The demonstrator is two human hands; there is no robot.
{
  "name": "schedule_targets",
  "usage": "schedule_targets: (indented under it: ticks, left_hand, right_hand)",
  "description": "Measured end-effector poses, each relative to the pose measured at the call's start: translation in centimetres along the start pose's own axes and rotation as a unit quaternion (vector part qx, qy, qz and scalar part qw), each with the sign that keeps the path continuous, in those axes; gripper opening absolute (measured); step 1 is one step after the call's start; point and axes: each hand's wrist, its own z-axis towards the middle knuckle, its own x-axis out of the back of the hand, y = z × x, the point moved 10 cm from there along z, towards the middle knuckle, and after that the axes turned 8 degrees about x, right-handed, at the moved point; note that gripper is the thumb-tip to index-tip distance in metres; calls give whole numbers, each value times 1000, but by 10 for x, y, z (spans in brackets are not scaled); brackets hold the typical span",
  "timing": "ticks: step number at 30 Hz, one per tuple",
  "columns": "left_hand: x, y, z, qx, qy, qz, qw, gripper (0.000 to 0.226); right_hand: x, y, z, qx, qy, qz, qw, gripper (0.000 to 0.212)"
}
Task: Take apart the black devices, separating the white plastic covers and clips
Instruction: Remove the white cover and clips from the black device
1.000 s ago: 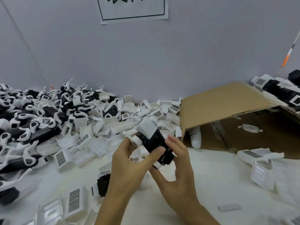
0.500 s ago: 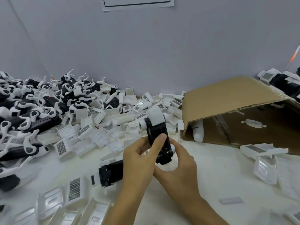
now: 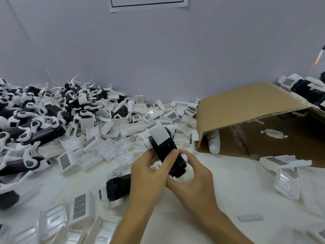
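Head view: long black plastic device with a white cover on its top end (image 3: 166,148) sits at frame centre, its long axis slanting from upper left to lower right. Left hand (image 3: 149,175) grips its middle, thumb across the face. Right hand (image 3: 191,175) cups the lower end, nearest the white round clip (image 3: 184,156); its fingertips are hidden behind the body.

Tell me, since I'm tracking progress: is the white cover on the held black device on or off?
On. The white cover sits on the far end of the black device, which the left hand and right hand both grip.
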Motion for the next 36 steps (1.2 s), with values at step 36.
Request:
schedule_targets:
  ticks: [36]
  left_hand:
    - [0,47,-32,-379,94,222,894,51]
  right_hand:
    - [8,28,3,-171,107,369,907,83]
